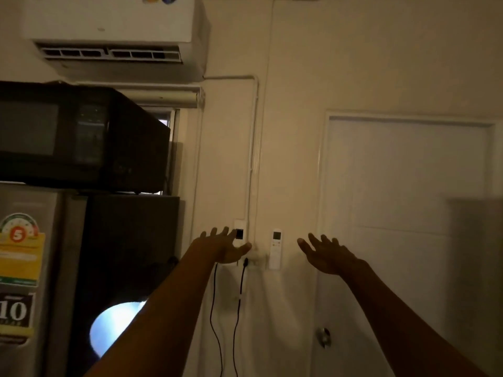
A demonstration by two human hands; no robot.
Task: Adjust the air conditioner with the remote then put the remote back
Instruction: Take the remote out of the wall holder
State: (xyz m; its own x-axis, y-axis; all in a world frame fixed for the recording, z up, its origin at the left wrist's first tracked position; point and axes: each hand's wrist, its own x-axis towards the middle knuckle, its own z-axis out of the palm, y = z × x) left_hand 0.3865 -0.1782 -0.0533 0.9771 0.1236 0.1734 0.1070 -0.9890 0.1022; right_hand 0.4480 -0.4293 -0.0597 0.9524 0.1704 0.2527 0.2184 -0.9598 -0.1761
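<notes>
The white remote [275, 248] hangs upright on the cream wall [299, 104], in a holder between the two outstretched hands. The right hand [328, 254] is just to the right of it, fingers spread and holding nothing, with a strip of bare wall between its thumb and the remote. The left hand [226, 247] is further to the left, also spread wide and empty; its fingertips overlap a small white wall unit with a dark screen [239, 233], though whether they touch it cannot be told. Below that unit sits a white socket [255, 258], and two black cables [236, 308] drop from it down the wall.

High on the far left, the white air conditioner [114, 31] is mounted near the ceiling, its louvred vent facing down. Under it a black microwave [81, 137] stands on top of a grey refrigerator [27, 268] that carries yellow energy labels. A rolled blind [163, 97] and a slice of window show behind the microwave.

To the right of the remote a white door [408, 213] fills much of the wall, its round knob [324, 337] low near the frame's left edge. A thin white conduit [254, 145] runs up the wall from the socket area toward the air conditioner. The room is dim and the picture is soft. The wall around the remote is bare on its right side up to the door frame.
</notes>
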